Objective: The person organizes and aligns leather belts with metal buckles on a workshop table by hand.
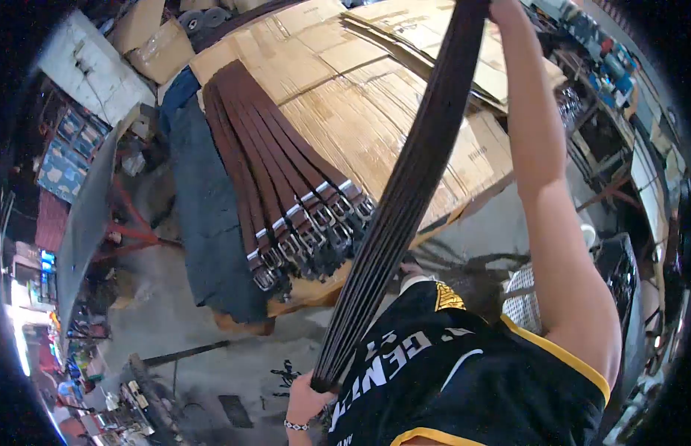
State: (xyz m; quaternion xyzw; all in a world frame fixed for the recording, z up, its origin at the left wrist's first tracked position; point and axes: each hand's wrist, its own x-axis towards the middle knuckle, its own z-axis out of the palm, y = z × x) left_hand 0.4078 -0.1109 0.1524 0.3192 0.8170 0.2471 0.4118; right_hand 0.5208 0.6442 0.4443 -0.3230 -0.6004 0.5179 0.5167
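Note:
A long bundle of dark strips (412, 175) stretches diagonally in front of me. Low in the view, my left hand (308, 401) is closed around the bundle's lower end, with a beaded bracelet on its wrist. My right hand (501, 9) is at the upper end, at the top edge of the view, its fingers mostly cut off. Brown belts (267, 141) with metal buckles (312, 227) lie fanned out on the cardboard-covered table (345, 111), left of the bundle.
Dark cloth (208, 215) hangs over the table's left side. Flat cardboard pieces (405, 56) lie at the table's far right. A cardboard box (161, 50) stands at the back left. Red metal legs (134, 223) and a white woven chair (520, 297) stand on either side.

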